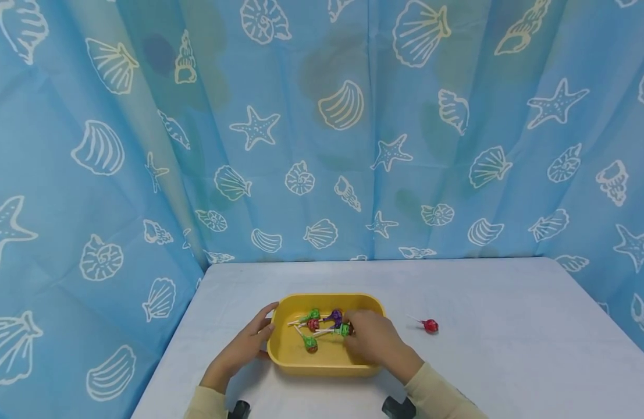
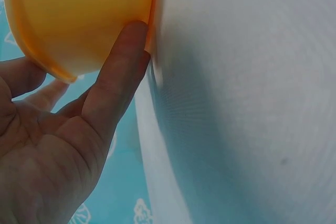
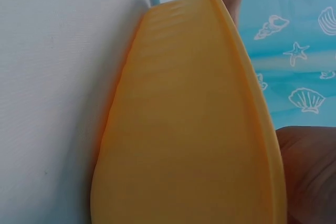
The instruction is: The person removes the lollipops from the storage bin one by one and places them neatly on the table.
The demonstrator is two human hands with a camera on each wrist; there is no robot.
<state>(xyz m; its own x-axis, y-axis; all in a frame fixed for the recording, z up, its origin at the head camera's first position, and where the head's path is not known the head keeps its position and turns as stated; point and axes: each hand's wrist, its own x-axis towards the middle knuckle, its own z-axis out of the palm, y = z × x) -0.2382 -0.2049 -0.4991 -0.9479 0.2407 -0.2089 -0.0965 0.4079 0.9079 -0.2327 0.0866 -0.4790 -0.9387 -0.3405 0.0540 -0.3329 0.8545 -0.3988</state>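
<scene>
A yellow tray (image 1: 327,370) with rounded corners stands on the white-covered table, holding several wrapped lollipops. Among them are a green lollipop (image 1: 310,344) near the front, another green one (image 1: 313,313) at the back, a red one (image 1: 313,325) and a purple one (image 1: 335,316). My left hand (image 1: 246,343) touches the tray's left end, its fairly straight fingers (image 2: 118,72) against the outer wall. Reaching over the right side, my right hand (image 1: 376,337) pinches a green lollipop (image 1: 345,330) by its candy head, stick pointing left. The right wrist view hides those fingertips behind the tray wall (image 3: 184,114).
A red lollipop (image 1: 430,326) lies on the table right of the tray, its stick pointing left. Two dark objects (image 1: 398,407) show at the bottom near the wrists. A blue curtain (image 1: 322,145) with seashell prints hangs behind the table (image 1: 500,349) and at its sides.
</scene>
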